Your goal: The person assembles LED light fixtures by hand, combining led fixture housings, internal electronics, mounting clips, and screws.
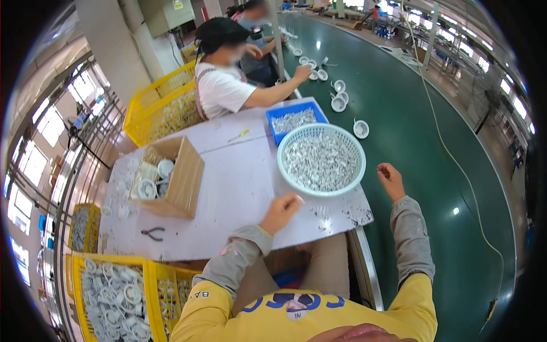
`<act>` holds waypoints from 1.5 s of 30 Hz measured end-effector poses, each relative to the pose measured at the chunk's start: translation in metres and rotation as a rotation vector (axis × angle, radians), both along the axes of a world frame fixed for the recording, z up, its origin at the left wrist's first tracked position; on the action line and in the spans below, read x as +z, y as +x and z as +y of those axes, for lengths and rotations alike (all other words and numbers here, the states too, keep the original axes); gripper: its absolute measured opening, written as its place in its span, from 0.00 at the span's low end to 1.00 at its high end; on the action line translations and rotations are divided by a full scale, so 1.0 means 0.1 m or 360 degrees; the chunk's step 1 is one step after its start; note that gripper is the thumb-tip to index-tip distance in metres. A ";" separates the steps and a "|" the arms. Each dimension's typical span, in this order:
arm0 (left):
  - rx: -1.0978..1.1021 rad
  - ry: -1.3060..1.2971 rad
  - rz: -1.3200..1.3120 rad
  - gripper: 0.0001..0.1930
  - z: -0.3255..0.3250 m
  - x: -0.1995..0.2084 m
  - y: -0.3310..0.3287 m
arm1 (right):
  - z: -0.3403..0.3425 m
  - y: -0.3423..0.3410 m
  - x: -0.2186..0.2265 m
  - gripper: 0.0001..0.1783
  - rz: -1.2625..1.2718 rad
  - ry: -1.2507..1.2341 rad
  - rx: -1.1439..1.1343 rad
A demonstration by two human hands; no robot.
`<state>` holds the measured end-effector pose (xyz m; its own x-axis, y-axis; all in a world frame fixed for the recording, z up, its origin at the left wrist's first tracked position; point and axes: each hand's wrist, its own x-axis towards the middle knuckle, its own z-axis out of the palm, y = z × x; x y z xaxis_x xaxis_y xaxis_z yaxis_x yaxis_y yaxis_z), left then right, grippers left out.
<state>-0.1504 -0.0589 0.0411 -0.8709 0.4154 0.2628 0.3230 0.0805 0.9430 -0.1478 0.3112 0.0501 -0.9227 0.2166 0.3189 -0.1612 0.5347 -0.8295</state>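
My left hand (280, 213) is over the near edge of the white table (239, 188), its fingers pinched together. A small whitish bit shows at the fingertips, too small to name. Just beyond it stands a pale blue-green round basket (322, 192) heaped with small silvery-white parts (319, 162). My right hand (391, 181) is raised over the green conveyor belt (433, 188), to the right of the basket. Its fingers are curled closed, and what they hold, if anything, is hidden. A white ring-shaped fitting (361, 129) lies on the belt beyond that hand.
A blue bin (276, 132) of small parts touches the basket. On the table are a cardboard box (185, 179), pliers (152, 233) and a yellow cutter (239, 135). Yellow crates (149, 296) stand at left. A co-worker (225, 85) reaches toward more white fittings (338, 103).
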 end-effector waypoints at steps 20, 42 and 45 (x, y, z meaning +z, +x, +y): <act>-0.0731 0.0134 -0.0711 0.08 0.22 -0.32 -0.01 | 0.38 -2.58 -0.64 0.43 -0.0245 0.0779 -0.0459; -0.0344 0.0111 -0.0470 0.07 0.18 -0.15 0.18 | -1.06 1.15 0.88 0.38 0.0471 0.0506 0.0248; -0.0226 0.0193 -0.0464 0.07 0.12 0.00 0.29 | -1.34 1.29 0.78 0.39 0.0316 0.0379 0.0407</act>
